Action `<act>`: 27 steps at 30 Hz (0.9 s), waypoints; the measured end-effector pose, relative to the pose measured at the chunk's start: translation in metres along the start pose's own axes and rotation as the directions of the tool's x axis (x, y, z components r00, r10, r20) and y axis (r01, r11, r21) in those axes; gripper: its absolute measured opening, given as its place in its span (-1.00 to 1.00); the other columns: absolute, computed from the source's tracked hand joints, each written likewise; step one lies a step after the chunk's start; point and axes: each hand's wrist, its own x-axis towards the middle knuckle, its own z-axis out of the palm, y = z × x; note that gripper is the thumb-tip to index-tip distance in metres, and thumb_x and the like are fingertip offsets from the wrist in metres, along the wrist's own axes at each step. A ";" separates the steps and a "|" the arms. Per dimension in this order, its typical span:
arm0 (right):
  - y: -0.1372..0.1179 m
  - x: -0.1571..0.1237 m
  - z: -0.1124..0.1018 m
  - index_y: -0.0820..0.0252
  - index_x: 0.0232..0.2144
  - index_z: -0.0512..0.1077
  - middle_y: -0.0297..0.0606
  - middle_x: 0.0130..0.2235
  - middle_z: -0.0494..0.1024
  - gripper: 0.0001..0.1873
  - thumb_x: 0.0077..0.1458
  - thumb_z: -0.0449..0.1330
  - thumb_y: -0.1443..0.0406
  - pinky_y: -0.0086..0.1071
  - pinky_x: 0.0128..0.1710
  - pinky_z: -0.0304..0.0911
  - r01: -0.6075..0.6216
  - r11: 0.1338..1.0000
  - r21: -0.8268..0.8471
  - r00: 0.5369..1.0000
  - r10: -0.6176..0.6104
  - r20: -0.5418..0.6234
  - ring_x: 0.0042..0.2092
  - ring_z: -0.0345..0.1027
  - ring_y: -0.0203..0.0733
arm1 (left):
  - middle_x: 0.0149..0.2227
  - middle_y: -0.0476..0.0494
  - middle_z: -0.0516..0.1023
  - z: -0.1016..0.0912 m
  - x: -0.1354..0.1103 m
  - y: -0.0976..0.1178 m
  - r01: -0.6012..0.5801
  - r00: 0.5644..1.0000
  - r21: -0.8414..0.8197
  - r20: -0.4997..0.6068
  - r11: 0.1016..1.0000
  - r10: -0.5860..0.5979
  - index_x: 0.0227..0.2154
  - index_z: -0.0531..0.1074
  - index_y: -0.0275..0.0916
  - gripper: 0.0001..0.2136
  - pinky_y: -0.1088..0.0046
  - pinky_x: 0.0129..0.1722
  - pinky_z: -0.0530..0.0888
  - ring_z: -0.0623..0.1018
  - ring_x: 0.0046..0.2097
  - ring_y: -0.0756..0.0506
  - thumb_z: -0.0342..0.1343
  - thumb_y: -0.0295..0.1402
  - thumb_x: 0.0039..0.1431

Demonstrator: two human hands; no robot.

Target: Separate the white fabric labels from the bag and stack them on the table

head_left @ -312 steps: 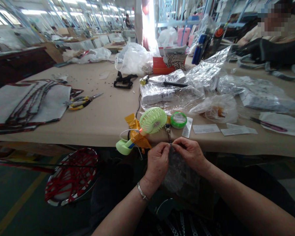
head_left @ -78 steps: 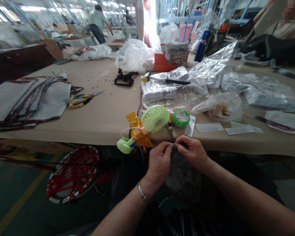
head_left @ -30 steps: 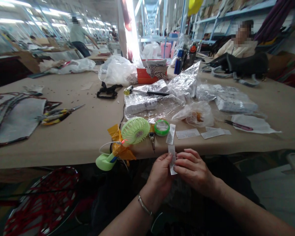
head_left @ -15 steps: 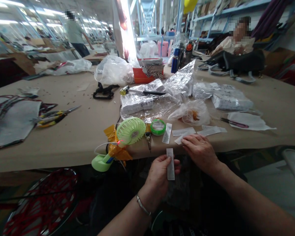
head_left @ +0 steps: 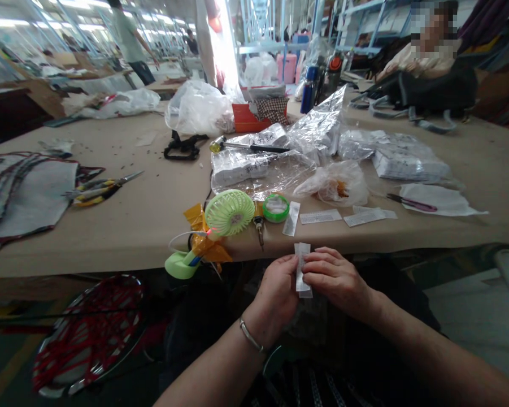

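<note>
My left hand (head_left: 278, 288) and my right hand (head_left: 330, 277) meet just below the table's front edge. Both pinch a narrow white paper strip (head_left: 301, 270) held upright between them. A silver bracelet (head_left: 251, 336) circles my left wrist. Crinkled clear plastic (head_left: 317, 316) lies in my lap under the hands. More white strips (head_left: 321, 216) lie on the table just beyond, beside a green tape roll (head_left: 275, 207) and a small green fan (head_left: 229, 212) clipped to the table edge with yellow tape.
Clear bags of goods (head_left: 258, 164), a hammer (head_left: 248, 147), scissors (head_left: 104, 187) and grey red-trimmed fabric pieces (head_left: 23, 189) lie on the brown table (head_left: 152, 220). A wire hoop wound with red cord (head_left: 88, 333) sits on the floor at left. A seated person (head_left: 427, 53) works at the far right.
My right hand has come back from the strips on the table and joined the left hand on the white strip. Earlier both hands were working at the clear plastic.
</note>
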 end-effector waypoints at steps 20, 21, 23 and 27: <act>0.058 -0.037 -0.045 0.36 0.06 0.23 0.07 0.03 0.34 -0.47 0.10 0.10 0.16 0.02 0.02 0.15 -0.499 0.716 -0.488 0.859 0.483 -0.168 0.09 0.13 0.13 | -0.48 -0.21 0.55 0.001 -0.006 -0.005 0.137 0.980 0.267 -0.179 0.954 -0.091 -0.39 0.39 -0.36 -0.93 0.45 -0.47 0.48 0.53 -0.49 -0.05 0.09 -0.45 0.06; 0.063 -0.042 -0.047 0.35 0.05 0.25 0.05 0.04 0.33 -0.49 0.10 0.10 0.18 0.02 0.02 0.14 -0.492 0.692 -0.528 0.854 0.500 -0.141 0.09 0.13 0.13 | -0.48 -0.21 0.55 0.001 -0.006 -0.005 0.142 0.979 0.272 -0.181 0.952 -0.094 -0.39 0.38 -0.36 -0.93 0.46 -0.48 0.48 0.54 -0.49 -0.05 0.09 -0.45 0.06; 0.068 -0.049 -0.048 0.30 0.01 0.30 -0.03 0.03 0.37 -0.59 0.12 0.08 0.25 -0.02 0.02 0.13 -0.455 0.691 -0.562 0.864 0.496 -0.089 0.08 0.16 0.09 | -0.48 -0.21 0.55 0.001 -0.005 -0.006 0.146 0.978 0.284 -0.183 0.948 -0.096 -0.40 0.38 -0.37 -0.93 0.47 -0.49 0.48 0.53 -0.49 -0.04 0.08 -0.45 0.07; 0.071 -0.058 -0.051 0.24 -0.13 0.41 -0.12 -0.07 0.47 -0.74 0.14 0.06 0.32 -0.11 0.01 0.17 -0.423 0.750 -0.509 0.899 0.419 -0.129 0.01 0.26 -0.03 | -0.50 -0.19 0.54 0.000 -0.004 -0.006 0.138 0.979 0.305 -0.186 0.942 -0.084 -0.41 0.38 -0.37 -0.93 0.49 -0.51 0.47 0.52 -0.51 -0.02 0.08 -0.45 0.07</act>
